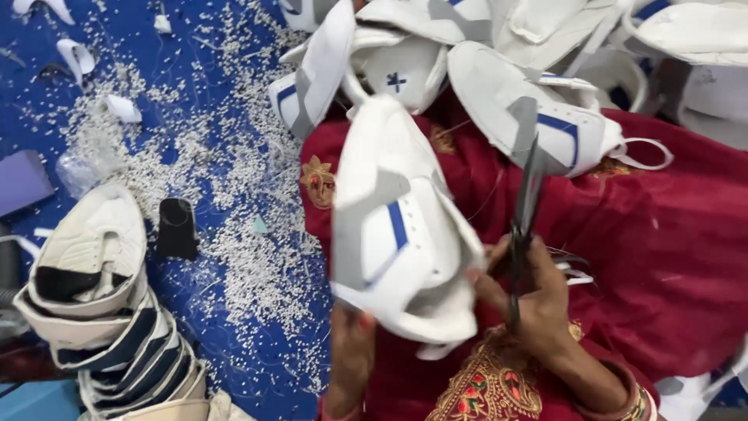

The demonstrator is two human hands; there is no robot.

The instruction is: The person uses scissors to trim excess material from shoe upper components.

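The floor (pixel 195 86) is a deep blue sheet, thickly strewn with small white scraps (pixel 249 257) that spread in a broad band from the top edge down toward the bottom. Curled white strips (pixel 76 56) lie among them at the upper left. A small black block (pixel 177 228) stands on the blue, with a pale triangular chip (pixel 259 226) just beside it. At the left edge a flat purple-grey slab (pixel 22 181) shows, and next to it what may be a crumpled clear bag (pixel 82 170), too blurred to tell. The light is even and soft, with faint shadows.
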